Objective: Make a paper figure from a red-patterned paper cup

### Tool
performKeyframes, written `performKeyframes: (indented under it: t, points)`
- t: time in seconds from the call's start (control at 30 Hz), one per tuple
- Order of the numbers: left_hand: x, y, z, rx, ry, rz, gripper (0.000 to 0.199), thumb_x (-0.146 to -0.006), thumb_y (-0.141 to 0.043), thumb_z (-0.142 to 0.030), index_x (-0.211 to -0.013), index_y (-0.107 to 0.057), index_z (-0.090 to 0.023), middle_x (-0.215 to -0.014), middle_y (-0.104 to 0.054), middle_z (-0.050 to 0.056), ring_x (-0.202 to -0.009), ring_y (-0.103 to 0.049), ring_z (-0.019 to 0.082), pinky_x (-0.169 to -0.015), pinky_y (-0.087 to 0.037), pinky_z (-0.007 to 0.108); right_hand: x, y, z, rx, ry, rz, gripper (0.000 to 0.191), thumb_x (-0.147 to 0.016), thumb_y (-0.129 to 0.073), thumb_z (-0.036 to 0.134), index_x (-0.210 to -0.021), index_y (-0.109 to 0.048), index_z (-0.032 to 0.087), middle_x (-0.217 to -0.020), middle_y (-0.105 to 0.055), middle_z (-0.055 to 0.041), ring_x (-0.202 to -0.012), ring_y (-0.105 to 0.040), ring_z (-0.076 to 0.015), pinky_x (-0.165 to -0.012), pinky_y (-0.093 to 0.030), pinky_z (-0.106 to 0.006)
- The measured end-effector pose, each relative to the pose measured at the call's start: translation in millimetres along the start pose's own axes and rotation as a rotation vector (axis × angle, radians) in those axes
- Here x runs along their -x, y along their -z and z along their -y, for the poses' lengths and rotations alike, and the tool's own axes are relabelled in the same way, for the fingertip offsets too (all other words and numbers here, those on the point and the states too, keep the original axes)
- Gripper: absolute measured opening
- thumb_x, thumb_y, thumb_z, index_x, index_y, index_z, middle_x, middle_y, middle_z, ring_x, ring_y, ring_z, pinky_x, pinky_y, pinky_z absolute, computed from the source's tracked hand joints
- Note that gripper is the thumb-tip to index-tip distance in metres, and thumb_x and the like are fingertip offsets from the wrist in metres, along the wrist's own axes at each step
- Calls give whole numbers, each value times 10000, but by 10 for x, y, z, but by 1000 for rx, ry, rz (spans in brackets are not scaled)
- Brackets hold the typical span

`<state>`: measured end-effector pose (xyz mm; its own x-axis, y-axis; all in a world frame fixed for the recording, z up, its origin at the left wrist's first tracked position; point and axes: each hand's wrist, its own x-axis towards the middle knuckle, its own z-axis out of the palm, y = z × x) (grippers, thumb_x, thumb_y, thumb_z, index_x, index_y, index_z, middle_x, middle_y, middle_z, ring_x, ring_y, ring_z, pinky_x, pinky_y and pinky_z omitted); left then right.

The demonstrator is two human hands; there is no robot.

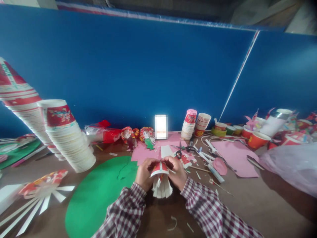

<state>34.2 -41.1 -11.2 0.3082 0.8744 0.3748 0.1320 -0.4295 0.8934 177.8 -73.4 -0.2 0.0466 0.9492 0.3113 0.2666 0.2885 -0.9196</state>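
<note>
Between my two hands is a paper cup (162, 189) with its wall cut into white strips that hang toward me. A red and white printed part of it curves over the top. My left hand (145, 172) is closed on its left side, and my right hand (177, 169) grips the right side. The fingertips of both meet near the top, partly hidden behind the cup. Just beyond my hands lie black-handled scissors (185, 151) on pink paper scraps. A green paper circle (99, 195) lies to the left, partly under my left sleeve.
Tall stacks of paper cups (66, 138) lean at the left, near a cut-open cup (47, 188) with splayed strips. Shorter cup stacks (188, 125) stand at the back. Pink paper (237, 158), a glue tube (215, 172) and a plastic bag (292, 165) lie right. A blue partition (138, 66) rises behind.
</note>
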Motion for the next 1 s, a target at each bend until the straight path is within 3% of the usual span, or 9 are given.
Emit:
performKeyframes:
  t: [0.17, 0.37, 0.53, 0.77, 1.0]
  points:
    - [-4, -17, -52, 114, 81, 11, 247, -599, -636, -153, -844, -614, -125, -845, -657, 76, -772, -628, 201, -715, -495, 291, -20, 0, -26, 3, -17, 10, 154, -695, -619, 245, -824, -598, 164, -751, -633, -23, -673, -583, -157, -607, -453, -241]
    - [-8, -44, 33, 101, 83, -23, 367, -569, -689, -199, -918, -609, -123, -869, -677, 90, -783, -638, 212, -713, -507, 307, -20, -19, -17, -112, -25, 17, 137, -717, -599, 221, -841, -596, 163, -736, -624, -9, -638, -562, -137, -571, -433, -226]
    - [-12, -28, -1, 111, 81, -67, 212, -632, -648, -201, -828, -640, -120, -846, -684, 111, -781, -640, 210, -698, -511, 304, -13, -23, -51, -237, -12, 27, 127, -747, -571, 214, -861, -602, 170, -743, -627, -4, -666, -569, -136, -600, -442, -229]
    - [-8, -21, 46, 72, 73, -71, 196, -599, -680, -200, -780, -664, -126, -787, -689, 95, -731, -639, 197, -690, -502, 294, -22, -16, -63, -212, 15, 7, 113, -683, -628, 191, -790, -603, 167, -746, -634, -18, -701, -584, -156, -638, -462, -252]
    - [-26, -50, 0, 29, 152, -123, 140, -641, -640, -263, -694, -675, -137, -691, -693, 66, -631, -633, 168, -581, -499, 241, -26, -37, -93, -246, -26, 6, 125, -642, -649, 193, -747, -587, 162, -674, -618, -7, -594, -565, -140, -563, -459, -245]
